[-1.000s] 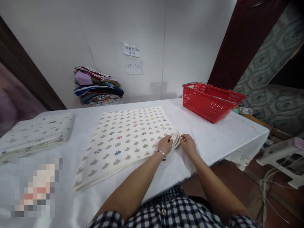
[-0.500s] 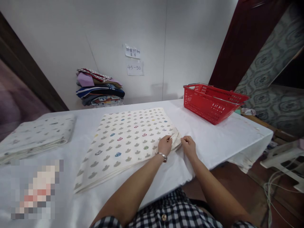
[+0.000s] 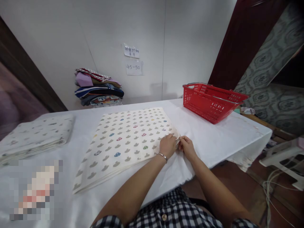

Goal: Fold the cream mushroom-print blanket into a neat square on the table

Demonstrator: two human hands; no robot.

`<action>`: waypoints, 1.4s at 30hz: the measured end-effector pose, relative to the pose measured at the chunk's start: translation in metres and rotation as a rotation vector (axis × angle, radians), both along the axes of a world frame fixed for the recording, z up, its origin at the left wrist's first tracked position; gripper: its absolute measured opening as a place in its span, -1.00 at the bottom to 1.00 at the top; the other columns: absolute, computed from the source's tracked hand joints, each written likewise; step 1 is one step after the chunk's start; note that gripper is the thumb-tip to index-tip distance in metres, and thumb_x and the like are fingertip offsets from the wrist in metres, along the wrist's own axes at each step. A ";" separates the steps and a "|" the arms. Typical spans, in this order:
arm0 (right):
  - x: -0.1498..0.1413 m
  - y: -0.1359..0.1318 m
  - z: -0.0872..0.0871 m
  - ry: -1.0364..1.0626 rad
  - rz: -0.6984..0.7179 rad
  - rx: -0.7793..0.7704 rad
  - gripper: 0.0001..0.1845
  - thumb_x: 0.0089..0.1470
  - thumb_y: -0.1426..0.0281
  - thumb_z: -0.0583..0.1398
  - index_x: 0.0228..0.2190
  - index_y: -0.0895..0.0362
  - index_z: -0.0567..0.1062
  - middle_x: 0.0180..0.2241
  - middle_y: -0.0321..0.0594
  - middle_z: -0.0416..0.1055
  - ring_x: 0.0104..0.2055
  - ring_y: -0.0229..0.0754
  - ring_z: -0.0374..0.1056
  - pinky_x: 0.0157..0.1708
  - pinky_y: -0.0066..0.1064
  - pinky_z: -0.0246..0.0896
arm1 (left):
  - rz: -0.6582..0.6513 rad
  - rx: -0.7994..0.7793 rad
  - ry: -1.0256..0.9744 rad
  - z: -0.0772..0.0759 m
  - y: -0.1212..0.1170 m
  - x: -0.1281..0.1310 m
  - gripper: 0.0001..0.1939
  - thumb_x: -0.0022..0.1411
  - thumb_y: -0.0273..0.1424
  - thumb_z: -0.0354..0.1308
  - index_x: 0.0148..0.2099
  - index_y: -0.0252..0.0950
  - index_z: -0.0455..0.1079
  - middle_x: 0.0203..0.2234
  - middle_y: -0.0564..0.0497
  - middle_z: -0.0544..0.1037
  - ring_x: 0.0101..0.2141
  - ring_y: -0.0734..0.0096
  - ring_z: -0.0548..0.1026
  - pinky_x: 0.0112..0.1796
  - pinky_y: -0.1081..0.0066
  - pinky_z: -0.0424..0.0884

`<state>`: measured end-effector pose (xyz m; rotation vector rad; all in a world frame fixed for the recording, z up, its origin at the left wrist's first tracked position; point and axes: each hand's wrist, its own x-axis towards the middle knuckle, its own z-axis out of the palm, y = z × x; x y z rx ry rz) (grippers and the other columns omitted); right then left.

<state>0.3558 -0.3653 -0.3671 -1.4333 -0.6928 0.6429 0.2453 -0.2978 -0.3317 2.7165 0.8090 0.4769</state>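
A folded cream cloth [image 3: 128,136] printed with grey shapes and a few coloured mushrooms lies flat on the white-covered table [image 3: 213,139]. At its near right corner my left hand [image 3: 168,146], with a silver bracelet at the wrist, is closed on the fabric. Close beside it, my right hand [image 3: 187,147] pinches the same corner between thumb and fingers. The corner itself is mostly hidden behind my fingers. Several layers show along the cloth's front edge.
A red plastic basket [image 3: 211,106] stands at the back right. Another folded printed cloth [image 3: 40,133] lies on the left. Against the wall is a stack of folded fabrics [image 3: 99,90]. Two paper signs [image 3: 134,67] hang above. A white stool [image 3: 280,158] stands right of the table.
The cloth's corner was turned up with its layers showing between my hands; it is now lower and flatter. My left hand has shifted over the corner, closer to the right hand.
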 end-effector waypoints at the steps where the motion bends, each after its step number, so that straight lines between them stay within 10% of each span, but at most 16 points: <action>1: 0.000 0.000 0.000 0.007 -0.002 0.006 -0.67 -0.08 0.09 0.16 -0.53 0.10 0.30 -0.72 -0.40 0.21 -0.71 -0.34 0.11 -0.74 -0.51 -0.10 | -0.002 0.008 0.003 0.001 0.000 0.001 -0.78 0.27 -0.40 -0.09 -0.19 -0.22 0.39 -0.20 -0.06 0.40 -0.14 0.29 0.36 -0.15 0.33 0.22; 19: 0.013 -0.002 -0.004 -0.142 -0.111 0.037 -0.66 -0.03 0.07 0.11 -0.50 0.10 0.40 -0.74 -0.44 0.10 -0.69 -0.33 -0.01 -0.66 -0.46 -0.06 | 0.056 -0.018 0.020 0.003 0.001 0.003 -0.75 0.24 -0.37 -0.13 -0.23 -0.27 0.36 -0.26 -0.09 0.45 -0.21 0.26 0.39 -0.23 0.32 0.24; 23: 0.027 -0.002 -0.012 -0.290 -0.318 -0.073 -0.70 -0.04 0.10 0.10 -0.54 0.08 0.36 -0.67 -0.36 0.23 -0.60 -0.26 0.12 -0.59 -0.45 -0.02 | 0.176 -0.126 -0.039 0.005 0.015 0.000 -0.76 0.24 -0.38 -0.14 -0.31 -0.24 0.35 -0.32 -0.02 0.46 -0.29 0.35 0.41 -0.33 0.40 0.23; 32: 0.021 0.005 -0.007 -0.720 -0.247 -0.511 -0.71 -0.08 0.15 0.15 -0.64 0.07 0.34 -0.65 -0.28 0.30 -0.58 -0.25 0.11 -0.56 -0.43 -0.18 | 0.154 -0.160 -0.117 0.008 0.018 -0.007 -0.75 0.25 -0.40 -0.13 -0.27 -0.23 0.38 -0.33 -0.01 0.49 -0.27 0.36 0.42 -0.27 0.42 0.25; 42: 0.019 -0.004 -0.006 -0.479 -0.262 -0.076 -0.70 -0.05 0.16 0.13 -0.57 0.13 0.44 -0.59 -0.32 0.36 -0.50 -0.25 0.22 -0.48 -0.44 0.08 | 0.128 -0.254 -0.155 0.010 0.012 -0.004 -0.63 0.22 -0.42 -0.07 0.06 -0.18 0.30 -0.10 0.01 0.50 -0.11 0.30 0.43 -0.12 0.38 0.30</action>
